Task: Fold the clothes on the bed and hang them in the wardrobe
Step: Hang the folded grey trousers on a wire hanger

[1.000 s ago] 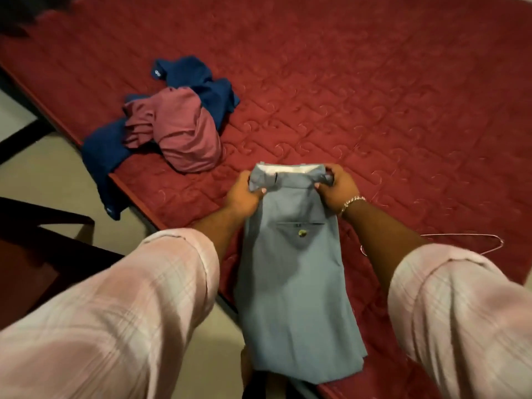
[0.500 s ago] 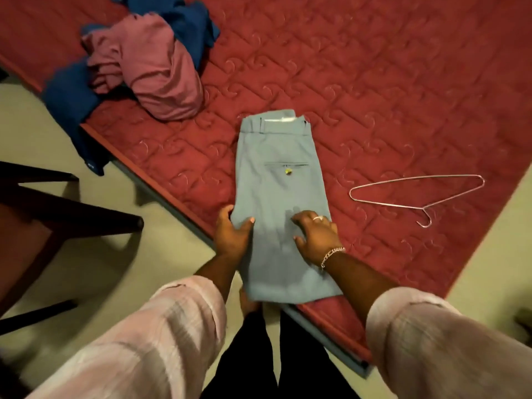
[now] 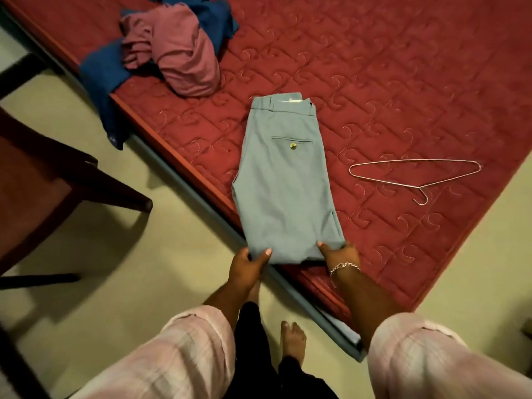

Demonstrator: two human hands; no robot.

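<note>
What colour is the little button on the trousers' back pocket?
Gold or brass-yellow: the button sits below the pocket slit on the grey-blue trousers, seen in the head view.

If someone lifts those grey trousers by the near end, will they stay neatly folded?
Probably not: the grey trousers look like soft cloth, so the far end would likely droop. Both the left hand and right hand grip the near fold, which overhangs the bed edge, suggesting they are light.

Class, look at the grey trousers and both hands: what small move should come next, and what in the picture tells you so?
Probably fold the near end up toward the waistband. Both the left hand and the right hand pinch the lower edge of the grey trousers, which lie flat but overhang the edge of the bed. The wire hanger lies beside them, untouched, so a shorter fold likely comes first.
</note>
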